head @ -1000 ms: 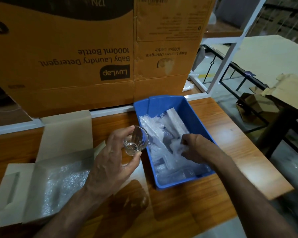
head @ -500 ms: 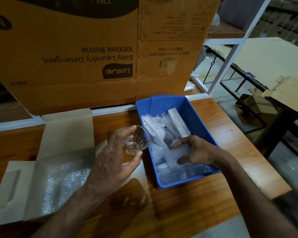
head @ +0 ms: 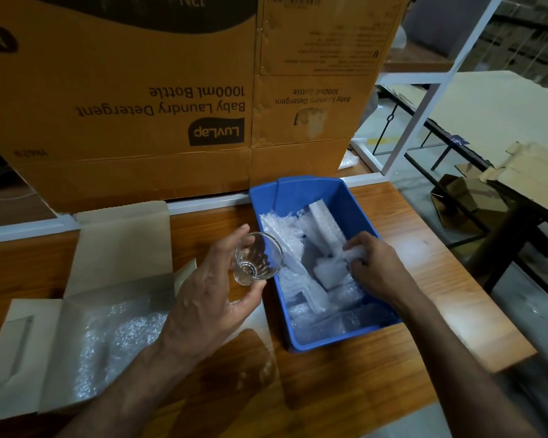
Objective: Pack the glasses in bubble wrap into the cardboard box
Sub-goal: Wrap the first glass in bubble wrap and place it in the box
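- Presently, the left hand holds a small clear glass in the air above the wooden table, between the open cardboard box at about 8 o'clock and the blue bin at about 3 o'clock.
- Glass vs. fingers: its body sits between the thumb, pressing the near side at 6 o'clock, and the fingers curled round the far-left side at 10 o'clock. The mouth tips toward 2 o'clock and stands free of the palm.
- Judged reason for the raised hold — the glass is kept ready and off the table until a wrap arrives.
- The right hand is down inside the bin, fingers bent and pinching a folded piece of bubble wrap among the loose sheets; seemingly it is picking one out for this glass.
- The box lies flaps open, already lined with bubble wrap — probably padding for what goes in. Whether wrapped glasses lie under that lining, I cannot tell.
- A large printed carton stands behind the table at 12 o'clock, not in use.
- Step in hand, as I judge it: fetching wrap; the glass is bare and not yet packed.
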A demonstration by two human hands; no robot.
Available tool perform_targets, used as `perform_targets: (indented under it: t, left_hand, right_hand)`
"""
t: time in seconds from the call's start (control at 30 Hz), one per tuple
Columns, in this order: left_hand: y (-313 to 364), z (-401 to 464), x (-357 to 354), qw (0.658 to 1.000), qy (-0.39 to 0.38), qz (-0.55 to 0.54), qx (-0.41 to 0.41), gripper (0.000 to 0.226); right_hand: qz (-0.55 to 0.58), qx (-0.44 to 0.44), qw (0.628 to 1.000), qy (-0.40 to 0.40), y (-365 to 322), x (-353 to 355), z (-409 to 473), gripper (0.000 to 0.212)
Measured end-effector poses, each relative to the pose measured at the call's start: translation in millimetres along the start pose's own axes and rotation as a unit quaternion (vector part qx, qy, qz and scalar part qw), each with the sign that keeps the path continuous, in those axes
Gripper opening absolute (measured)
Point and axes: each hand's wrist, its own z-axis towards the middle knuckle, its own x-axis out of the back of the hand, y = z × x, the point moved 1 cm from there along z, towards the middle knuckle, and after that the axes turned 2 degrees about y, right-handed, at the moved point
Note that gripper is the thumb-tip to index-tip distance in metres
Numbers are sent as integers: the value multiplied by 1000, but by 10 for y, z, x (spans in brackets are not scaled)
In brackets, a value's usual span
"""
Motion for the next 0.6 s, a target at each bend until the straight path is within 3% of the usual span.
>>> perform_targets:
  t: [0.1, 0.23, 0.4, 0.5, 0.6]
  left_hand:
    - [-7, 5, -4, 1000, -2, -2, -3, 91]
    - [-27, 9, -15, 1000, 1, -12, 0, 91]
    - [-48, 24, -15, 1000, 5, -21, -3, 90]
    - [-71, 22, 0, 1000, 7, -17, 1, 91]
    - [-88, 19, 19, 1000, 6, -2, 12, 90]
  right_hand:
    - [-12, -14, 999, -35, -38, 1, -7, 30]
    - [-8, -62, 993, -105, -91, -32, -29, 5]
    - [-39, -72, 987, -141, -138, -64, -35, 22]
    - [100, -47, 991, -71, -276, 39, -121, 31]
    - [311, -36, 949, -23, -625, 195, -260, 22]
